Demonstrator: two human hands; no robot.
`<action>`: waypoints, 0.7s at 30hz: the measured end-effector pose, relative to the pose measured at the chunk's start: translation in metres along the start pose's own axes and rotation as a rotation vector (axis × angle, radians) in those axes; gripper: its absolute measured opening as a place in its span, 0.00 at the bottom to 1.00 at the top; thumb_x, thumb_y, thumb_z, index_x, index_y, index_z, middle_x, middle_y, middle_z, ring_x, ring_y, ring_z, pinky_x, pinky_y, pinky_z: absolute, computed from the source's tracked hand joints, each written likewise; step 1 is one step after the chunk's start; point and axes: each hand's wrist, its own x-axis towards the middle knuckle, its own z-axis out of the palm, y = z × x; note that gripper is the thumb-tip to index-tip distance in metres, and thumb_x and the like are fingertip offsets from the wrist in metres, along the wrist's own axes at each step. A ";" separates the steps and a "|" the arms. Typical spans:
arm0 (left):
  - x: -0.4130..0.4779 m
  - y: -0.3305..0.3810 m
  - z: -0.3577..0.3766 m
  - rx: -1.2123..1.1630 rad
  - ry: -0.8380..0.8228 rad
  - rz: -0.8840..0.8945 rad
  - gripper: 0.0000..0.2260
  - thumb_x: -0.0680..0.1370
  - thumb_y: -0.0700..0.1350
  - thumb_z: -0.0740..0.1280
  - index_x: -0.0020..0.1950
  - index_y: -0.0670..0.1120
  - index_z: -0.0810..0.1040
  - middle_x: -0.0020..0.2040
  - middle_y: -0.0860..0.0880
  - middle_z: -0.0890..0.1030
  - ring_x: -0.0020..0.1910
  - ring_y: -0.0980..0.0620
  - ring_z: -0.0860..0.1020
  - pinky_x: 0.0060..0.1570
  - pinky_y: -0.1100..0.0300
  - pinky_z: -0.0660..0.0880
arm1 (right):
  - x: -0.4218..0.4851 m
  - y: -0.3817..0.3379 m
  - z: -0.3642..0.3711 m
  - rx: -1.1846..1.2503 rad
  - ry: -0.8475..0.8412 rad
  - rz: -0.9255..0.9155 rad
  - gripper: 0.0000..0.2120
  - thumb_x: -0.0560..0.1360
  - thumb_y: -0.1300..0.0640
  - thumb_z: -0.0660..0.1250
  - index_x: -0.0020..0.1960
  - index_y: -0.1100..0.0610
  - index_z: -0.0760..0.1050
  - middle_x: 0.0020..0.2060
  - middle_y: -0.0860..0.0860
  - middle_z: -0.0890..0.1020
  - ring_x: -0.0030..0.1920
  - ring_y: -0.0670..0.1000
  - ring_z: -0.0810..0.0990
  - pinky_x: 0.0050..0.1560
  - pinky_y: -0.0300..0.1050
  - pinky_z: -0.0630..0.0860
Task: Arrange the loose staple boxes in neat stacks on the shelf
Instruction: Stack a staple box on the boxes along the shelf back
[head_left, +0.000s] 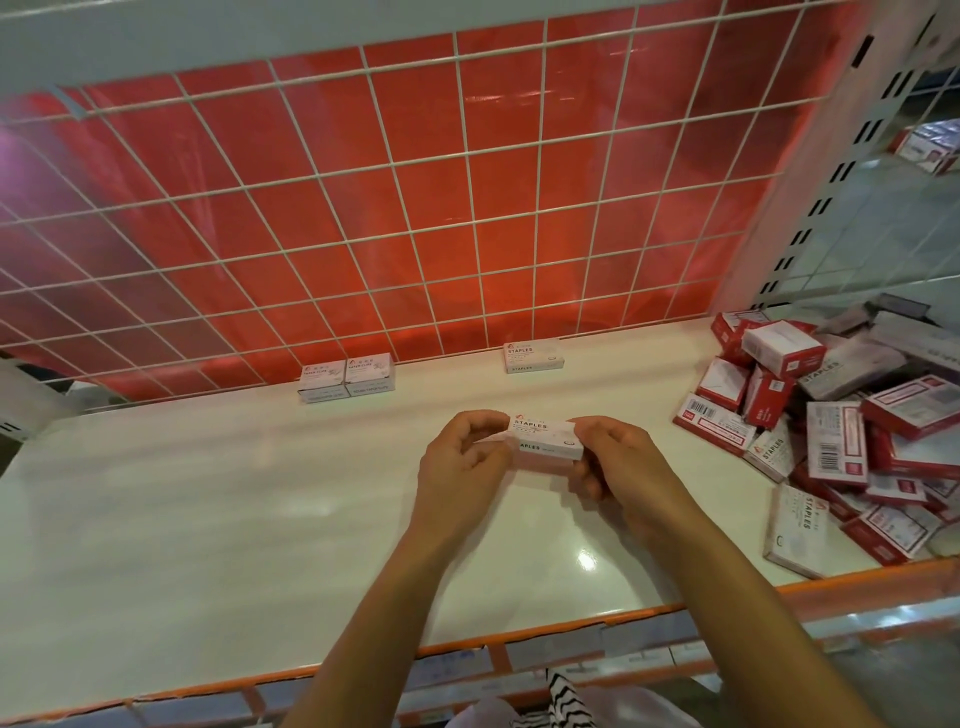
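I held one white staples box (545, 439) between both hands at the centre of the frame, just above the shelf (208, 519). My left hand (462, 462) pinched its left end, fingers curled narrow around it; my right hand (618, 467) gripped the right end the same way.

By my reckoning I had hardly begun. One staples box (534, 356) stood alone against the wire grid (363, 208) above centre, and two paper-clip boxes (347, 378) sat side by side to its left. Nothing was stacked yet. The pile (841, 436) of loose red and white boxes filled the right edge, tumbled at all angles, and nearly all of it was left to sort.

Room was plentiful: the shelf lay bare across the whole left and centre. The orange front lip (519, 631) ran along the lower frame, and the pile's lowest boxes lay close to it.
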 end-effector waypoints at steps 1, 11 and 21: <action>0.000 0.001 -0.001 0.013 -0.027 -0.005 0.11 0.77 0.39 0.67 0.56 0.51 0.77 0.56 0.52 0.81 0.55 0.52 0.79 0.53 0.59 0.79 | 0.000 -0.001 0.000 -0.025 -0.005 -0.012 0.13 0.81 0.58 0.56 0.52 0.56 0.79 0.29 0.54 0.73 0.27 0.48 0.68 0.29 0.44 0.65; 0.024 0.013 -0.026 0.659 -0.259 0.196 0.23 0.73 0.46 0.73 0.67 0.52 0.74 0.61 0.53 0.77 0.54 0.57 0.75 0.55 0.65 0.75 | 0.013 -0.002 0.007 -0.239 -0.039 -0.138 0.11 0.81 0.55 0.58 0.53 0.49 0.79 0.34 0.59 0.79 0.29 0.49 0.73 0.32 0.45 0.73; 0.073 0.016 -0.034 0.994 -0.128 0.302 0.22 0.74 0.49 0.71 0.67 0.49 0.74 0.61 0.48 0.77 0.58 0.49 0.73 0.57 0.58 0.68 | 0.039 -0.004 0.005 -0.342 0.023 -0.171 0.10 0.79 0.55 0.61 0.58 0.51 0.77 0.35 0.52 0.82 0.35 0.48 0.79 0.38 0.42 0.76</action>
